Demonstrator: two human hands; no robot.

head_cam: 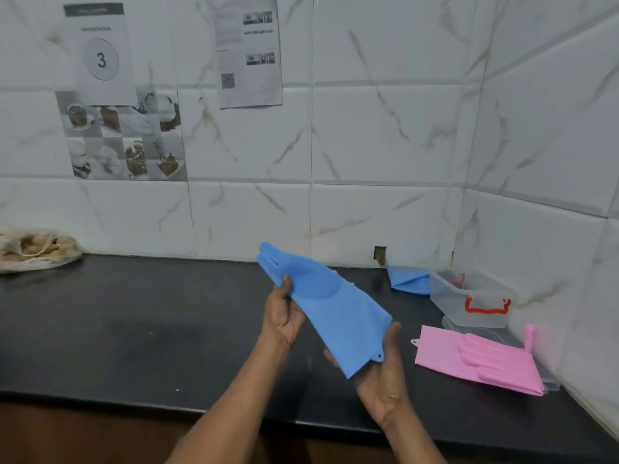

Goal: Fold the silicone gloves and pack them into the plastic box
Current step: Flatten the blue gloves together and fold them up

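Note:
I hold a blue silicone glove stretched out above the black counter, fingers pointing up-left and cuff down-right. My left hand grips it near the palm. My right hand holds the cuff end from below. A second blue glove lies at the back by the wall, beside the clear plastic box with red handles. Pink gloves lie flat on the counter in front of the box, resting on what looks like its clear lid.
The black counter runs along a white tiled wall that turns a corner at the right. A crumpled plastic bag sits at the far left by the wall. Paper sheets hang on the tiles.

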